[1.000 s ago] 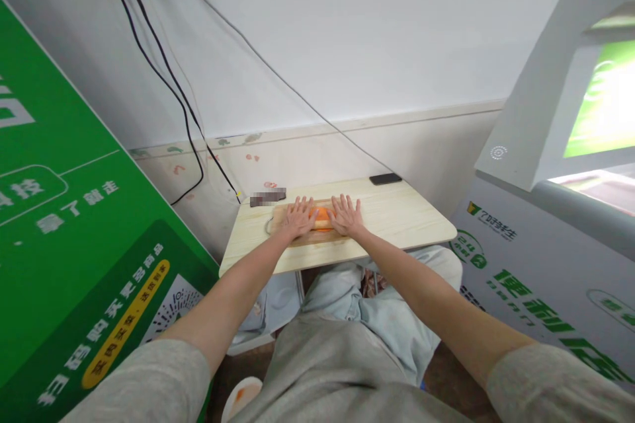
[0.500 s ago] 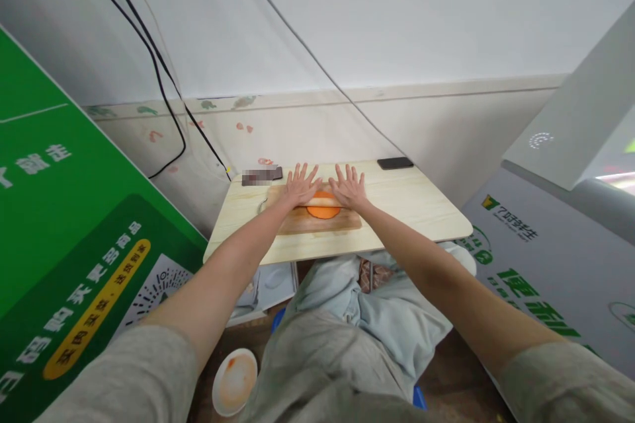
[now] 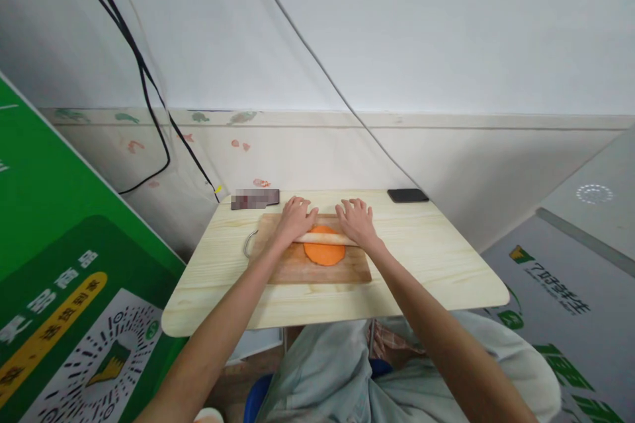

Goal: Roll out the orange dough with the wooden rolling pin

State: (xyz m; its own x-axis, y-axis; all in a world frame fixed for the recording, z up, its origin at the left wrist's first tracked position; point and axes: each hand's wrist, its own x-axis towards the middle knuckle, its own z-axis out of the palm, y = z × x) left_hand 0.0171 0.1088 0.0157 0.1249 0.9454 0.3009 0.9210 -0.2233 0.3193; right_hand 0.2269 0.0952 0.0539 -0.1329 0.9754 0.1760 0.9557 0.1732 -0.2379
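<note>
Your left hand (image 3: 296, 219) and right hand (image 3: 358, 221) lie palm-down toward opposite ends of the wooden rolling pin (image 3: 325, 238), fingers reaching past it on the far side rather than wrapped round it, so both look loosely spread, with a gap between them. That light contact probably lets the pin turn under your palms, and one hand toward each end should share the pressure evenly. The pin lies left to right across the flattened orange dough sheet (image 3: 325, 255), which shows on both its near and far sides, the larger part near you. The sheet sits around the middle of the wooden cutting board (image 3: 317, 275), likely so it has room to spread. The board's metal handle (image 3: 245, 244) points left, away from your hands.

The board lies flat on a pale wood-grain table (image 3: 421, 251) set against or close to the white wall (image 3: 421, 26). A dark smartphone (image 3: 407, 195) lies by its far right corner; at the far left is a flat pixelated object (image 3: 255, 199) I cannot identify. Black cables (image 3: 133, 46) hang at left, a grey cable (image 3: 317, 61) slants toward the far right corner, a green panel (image 3: 30, 165) stands left and a grey cabinet (image 3: 595, 264) right
</note>
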